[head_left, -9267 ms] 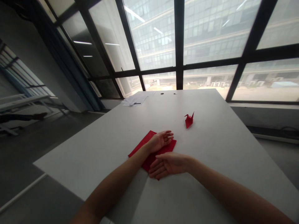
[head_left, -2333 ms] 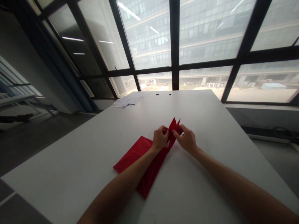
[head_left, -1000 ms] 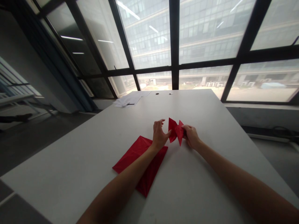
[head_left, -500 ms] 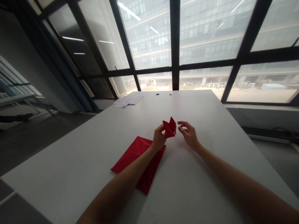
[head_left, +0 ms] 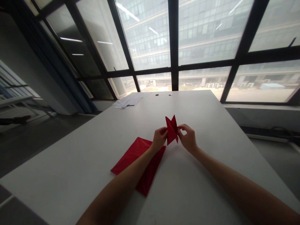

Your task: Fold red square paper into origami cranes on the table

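Note:
A small folded piece of red paper [head_left: 172,130] with pointed corners is held up just over the table, between both hands. My left hand [head_left: 160,137] pinches its left side, and my right hand [head_left: 188,137] pinches its right edge with thumb and forefinger. Two of its points stick upward and others point down. A larger creased sheet of red paper [head_left: 133,155] lies flat on the table beneath my left forearm, which hides its middle part.
The white table [head_left: 199,112] stretches away to tall black-framed windows. White papers [head_left: 127,100] with a dark pen-like item lie at its far left edge. A dark blue curtain [head_left: 70,75] hangs on the left.
My right hand has closed the gap and taken hold of the folded red paper's right edge. The paper has turned more upright. The larger red sheet has stayed put.

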### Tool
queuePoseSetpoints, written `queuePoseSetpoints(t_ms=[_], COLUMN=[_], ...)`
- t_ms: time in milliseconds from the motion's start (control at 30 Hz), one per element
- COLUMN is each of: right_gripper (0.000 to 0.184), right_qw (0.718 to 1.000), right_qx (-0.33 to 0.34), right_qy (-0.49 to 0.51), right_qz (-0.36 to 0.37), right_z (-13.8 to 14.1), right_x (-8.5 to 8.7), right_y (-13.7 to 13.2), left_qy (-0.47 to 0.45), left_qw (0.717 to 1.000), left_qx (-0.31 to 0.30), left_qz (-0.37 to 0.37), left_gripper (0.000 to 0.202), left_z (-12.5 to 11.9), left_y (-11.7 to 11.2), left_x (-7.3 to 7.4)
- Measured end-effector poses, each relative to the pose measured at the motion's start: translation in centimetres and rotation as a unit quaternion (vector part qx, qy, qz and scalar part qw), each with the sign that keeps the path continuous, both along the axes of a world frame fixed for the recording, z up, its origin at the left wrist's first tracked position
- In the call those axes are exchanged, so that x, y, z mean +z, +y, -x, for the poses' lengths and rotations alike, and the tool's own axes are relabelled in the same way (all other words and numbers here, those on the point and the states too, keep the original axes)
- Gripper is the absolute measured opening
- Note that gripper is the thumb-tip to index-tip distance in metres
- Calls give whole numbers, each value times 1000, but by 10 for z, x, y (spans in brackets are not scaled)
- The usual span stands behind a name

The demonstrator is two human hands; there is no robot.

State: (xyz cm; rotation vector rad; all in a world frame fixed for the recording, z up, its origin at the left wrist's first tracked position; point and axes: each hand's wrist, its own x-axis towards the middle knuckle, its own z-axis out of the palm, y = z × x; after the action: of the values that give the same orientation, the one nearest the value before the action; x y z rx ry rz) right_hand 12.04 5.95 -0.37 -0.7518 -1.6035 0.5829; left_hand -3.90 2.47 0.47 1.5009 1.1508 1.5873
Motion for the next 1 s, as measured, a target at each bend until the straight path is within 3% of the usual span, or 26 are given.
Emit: queuePoseSetpoints(t_ms=[200,533,800,1000], right_gripper=[19,28,24,24], right_qw=[985,971,986,987], right_qx=[10,95,-17,-33], right_qy=[98,143,74,65], right_qz=[141,166,147,143], right_z=[-1,1,-8,-11], right_x=[-3,-7,-5,-8], right_y=[11,13,16,20], left_qy=[-21,-33,15,58], left_qw=[999,997,995,990], left_qx=[3,47,86,127], left_qz=[41,48,41,8], left_gripper=[39,30,30,19], left_z=[3,8,11,9], left_y=[1,8,7,8], left_x=[0,-5,-8,-3])
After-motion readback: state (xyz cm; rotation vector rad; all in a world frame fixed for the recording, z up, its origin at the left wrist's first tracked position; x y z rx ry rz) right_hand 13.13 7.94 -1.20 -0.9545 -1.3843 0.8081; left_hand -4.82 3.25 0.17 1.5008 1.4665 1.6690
